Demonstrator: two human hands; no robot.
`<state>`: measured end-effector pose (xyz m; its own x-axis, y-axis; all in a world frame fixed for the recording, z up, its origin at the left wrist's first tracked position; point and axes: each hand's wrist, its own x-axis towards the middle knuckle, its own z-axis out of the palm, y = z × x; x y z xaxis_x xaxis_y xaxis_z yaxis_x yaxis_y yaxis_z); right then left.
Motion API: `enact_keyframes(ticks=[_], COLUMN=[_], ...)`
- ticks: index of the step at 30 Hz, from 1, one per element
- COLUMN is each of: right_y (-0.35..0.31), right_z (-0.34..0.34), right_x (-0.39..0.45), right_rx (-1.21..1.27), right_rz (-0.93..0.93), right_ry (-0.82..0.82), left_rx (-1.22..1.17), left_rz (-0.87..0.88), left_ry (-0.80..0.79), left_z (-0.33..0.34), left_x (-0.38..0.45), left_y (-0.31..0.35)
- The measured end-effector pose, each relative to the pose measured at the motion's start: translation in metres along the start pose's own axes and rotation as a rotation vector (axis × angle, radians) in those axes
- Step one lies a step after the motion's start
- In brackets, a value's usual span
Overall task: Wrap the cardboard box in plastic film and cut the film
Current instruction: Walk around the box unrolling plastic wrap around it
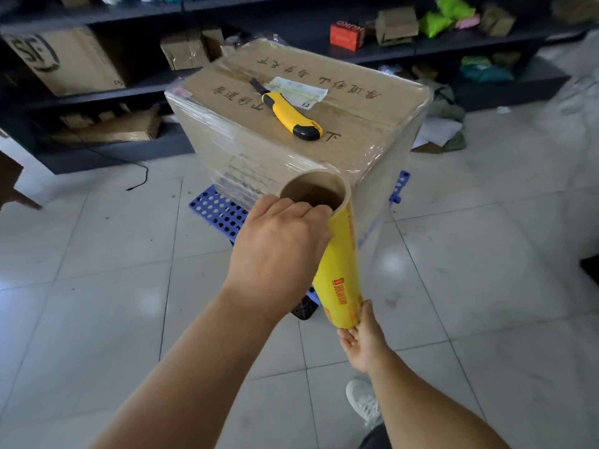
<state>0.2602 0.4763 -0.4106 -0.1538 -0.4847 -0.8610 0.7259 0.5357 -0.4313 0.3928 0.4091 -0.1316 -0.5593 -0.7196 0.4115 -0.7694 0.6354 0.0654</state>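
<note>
Cardboard box [301,124] stands on a blue perforated plastic pallet [217,210] on the tiled floor [97,254], seen from the head camera, its sides already covered in clear film [382,202] that gleams over the corners. On its top lie a yellow-and-black utility knife [290,115], its long axis running diagonally from the far left to the near right, and beside the knife's far end a pale paper slip [299,90]. Black handwritten characters run across the top (they read upside down from here, and I cannot make them out).

Just in front of the box's near corner, the film roll [340,257] is held tilted, its long axis running from the open cardboard core at the top, next to the box, down toward the person. The roll's wrapper is yellow with an orange printed label, too blurred to read. A sheet of film stretches from the roll to the box's right side.

The left hand [278,251] grips the upper end, fingers [316,210] curled over the rim into the core. The right hand [361,340] supports the lower end, fingers closed loosely about it.

Behind, dark shelves [453,50] hold small cartons, green bags and a red box [346,35]; a large carton [64,59] at left is marked "SF".
</note>
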Motion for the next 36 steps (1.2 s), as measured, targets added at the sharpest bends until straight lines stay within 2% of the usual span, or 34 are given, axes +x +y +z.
enact_keyframes(ticks=[5,13,21,36], right_y=[0.025,0.048,0.063,0.091], right_z=[0.030,0.072,0.134,0.213], right_x=[0.001,0.003,0.026,0.026], right_rx=[0.025,0.077,0.218,0.393], right_rz=[-0.021,-0.025,-0.080,-0.087], right_ry=[0.001,0.089,0.114,0.293], left_rx=[-0.009,-0.042,-0.066,-0.168], left_rz=[0.036,0.108,0.226,0.415], left_ry=[0.001,-0.032,-0.016,-0.109], left_z=[-0.005,-0.008,-0.005,0.000], left_x=[-0.008,-0.014,-0.003,0.025], left_y=[-0.038,-0.091,-0.152,-0.243])
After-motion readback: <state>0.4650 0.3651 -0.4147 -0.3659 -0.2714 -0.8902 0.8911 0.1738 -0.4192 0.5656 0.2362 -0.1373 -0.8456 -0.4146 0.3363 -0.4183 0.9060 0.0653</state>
